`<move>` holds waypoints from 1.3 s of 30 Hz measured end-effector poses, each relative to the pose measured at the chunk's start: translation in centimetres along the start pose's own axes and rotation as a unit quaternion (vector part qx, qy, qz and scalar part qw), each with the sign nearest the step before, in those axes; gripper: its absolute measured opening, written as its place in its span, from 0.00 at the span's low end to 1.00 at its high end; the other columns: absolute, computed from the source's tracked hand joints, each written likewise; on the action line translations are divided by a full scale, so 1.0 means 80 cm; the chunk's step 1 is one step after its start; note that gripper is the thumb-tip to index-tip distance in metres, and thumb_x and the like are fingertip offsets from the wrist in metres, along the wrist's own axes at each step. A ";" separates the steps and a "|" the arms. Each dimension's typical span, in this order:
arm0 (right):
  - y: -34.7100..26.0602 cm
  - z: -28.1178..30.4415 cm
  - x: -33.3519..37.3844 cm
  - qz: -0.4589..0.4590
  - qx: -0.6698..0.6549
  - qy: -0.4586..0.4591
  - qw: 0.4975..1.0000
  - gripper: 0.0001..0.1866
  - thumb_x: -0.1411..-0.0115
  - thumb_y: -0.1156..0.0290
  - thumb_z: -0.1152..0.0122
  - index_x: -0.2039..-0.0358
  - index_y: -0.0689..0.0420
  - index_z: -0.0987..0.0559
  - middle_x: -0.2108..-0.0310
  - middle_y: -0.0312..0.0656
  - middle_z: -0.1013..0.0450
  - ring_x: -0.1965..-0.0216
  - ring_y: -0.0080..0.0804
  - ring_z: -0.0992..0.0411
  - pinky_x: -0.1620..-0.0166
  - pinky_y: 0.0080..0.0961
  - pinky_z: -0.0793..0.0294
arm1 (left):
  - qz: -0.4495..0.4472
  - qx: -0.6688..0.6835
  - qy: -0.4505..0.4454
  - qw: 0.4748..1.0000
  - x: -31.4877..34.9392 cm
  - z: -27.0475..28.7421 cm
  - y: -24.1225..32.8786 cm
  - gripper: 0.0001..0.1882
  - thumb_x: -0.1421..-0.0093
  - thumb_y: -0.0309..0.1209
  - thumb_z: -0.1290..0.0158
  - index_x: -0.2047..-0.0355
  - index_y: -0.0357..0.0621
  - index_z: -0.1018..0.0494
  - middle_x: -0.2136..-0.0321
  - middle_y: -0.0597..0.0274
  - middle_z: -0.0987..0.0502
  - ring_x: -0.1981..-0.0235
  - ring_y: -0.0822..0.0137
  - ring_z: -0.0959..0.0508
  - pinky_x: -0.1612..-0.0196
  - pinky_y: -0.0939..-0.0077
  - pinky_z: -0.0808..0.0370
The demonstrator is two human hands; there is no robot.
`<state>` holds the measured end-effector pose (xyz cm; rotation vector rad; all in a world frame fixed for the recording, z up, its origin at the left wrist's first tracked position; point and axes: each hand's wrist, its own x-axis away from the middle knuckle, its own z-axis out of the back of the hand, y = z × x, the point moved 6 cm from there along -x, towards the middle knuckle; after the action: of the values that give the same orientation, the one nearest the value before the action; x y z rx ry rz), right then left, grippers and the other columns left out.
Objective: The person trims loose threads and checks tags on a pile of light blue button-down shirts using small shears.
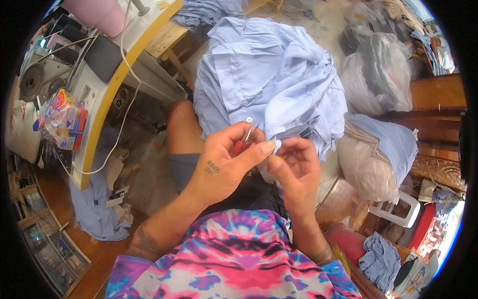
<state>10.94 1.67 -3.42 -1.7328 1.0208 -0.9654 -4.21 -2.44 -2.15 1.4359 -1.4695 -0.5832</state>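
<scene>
A light blue button shirt (249, 89) lies heaped over my lap, buttons showing down its front. My left hand (224, 162) is closed around small red-handled thread snips (240, 146), their thin metal blades pointing up and away from me. Its thumb also presses on a small bit of the shirt's edge. My right hand (297, 172) pinches that same bit of cloth from the other side, thumb and forefinger together, the other fingers curled. What lies between the fingertips is partly hidden.
At the left stands a white table (107, 92) with a yellow edge, carrying a dark tray and a colourful plastic packet (64, 119). A white cable (130, 99) hangs off it. Stuffed plastic bags (378, 74) and more blue cloth (386, 144) sit at the right.
</scene>
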 end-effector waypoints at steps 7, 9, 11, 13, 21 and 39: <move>-0.008 0.004 0.011 0.045 0.091 -0.009 0.995 0.10 0.37 0.83 0.32 0.55 0.67 0.19 0.59 0.43 0.20 0.60 0.24 0.21 0.55 0.21 0.19 | 0.053 0.037 0.025 0.998 0.006 0.002 -0.017 0.09 0.34 0.32 0.37 0.64 0.41 0.23 0.80 0.75 0.29 0.86 0.86 0.38 0.84 0.87 0.46; -0.007 0.005 0.012 0.005 0.054 0.000 0.999 0.08 0.36 0.81 0.32 0.56 0.66 0.19 0.60 0.43 0.19 0.60 0.25 0.20 0.55 0.23 0.18 | 0.046 0.038 0.027 0.998 0.005 0.002 -0.020 0.08 0.34 0.32 0.37 0.63 0.41 0.22 0.79 0.76 0.28 0.85 0.86 0.37 0.84 0.87 0.45; -0.004 0.007 0.013 -0.039 0.009 0.002 0.999 0.08 0.34 0.78 0.34 0.56 0.66 0.19 0.60 0.44 0.19 0.60 0.26 0.19 0.56 0.25 0.17 | 0.028 0.022 0.030 0.999 0.005 0.001 -0.022 0.09 0.35 0.33 0.35 0.61 0.41 0.20 0.79 0.77 0.27 0.83 0.86 0.36 0.82 0.87 0.44; 0.003 0.012 0.008 -0.087 -0.047 -0.005 0.995 0.08 0.32 0.75 0.36 0.55 0.65 0.19 0.59 0.43 0.19 0.60 0.28 0.19 0.58 0.25 0.16 | 0.000 0.027 0.036 0.999 0.005 0.002 -0.029 0.08 0.35 0.32 0.36 0.61 0.42 0.20 0.78 0.77 0.26 0.83 0.86 0.35 0.82 0.87 0.44; 0.034 -0.004 0.009 -0.122 -0.329 0.005 0.937 0.09 0.27 0.69 0.42 0.51 0.58 0.24 0.56 0.39 0.22 0.58 0.26 0.23 0.61 0.26 0.23 | 0.049 0.263 0.058 0.962 0.012 -0.018 -0.065 0.05 0.32 0.29 0.40 0.59 0.45 0.23 0.75 0.72 0.24 0.82 0.84 0.32 0.82 0.88 0.42; -0.015 0.002 -0.004 0.160 0.258 -0.012 0.953 0.20 0.37 0.79 0.32 0.45 0.61 0.24 0.62 0.37 0.23 0.63 0.24 0.24 0.57 0.21 0.25 | -0.066 -0.145 -0.044 0.986 -0.008 0.011 0.010 0.08 0.33 0.29 0.40 0.58 0.36 0.21 0.75 0.75 0.29 0.77 0.86 0.35 0.75 0.88 0.40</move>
<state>11.24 2.32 -2.37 -1.1054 0.8968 -0.8967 -5.45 -1.96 -2.01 1.2951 -1.3011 -0.9149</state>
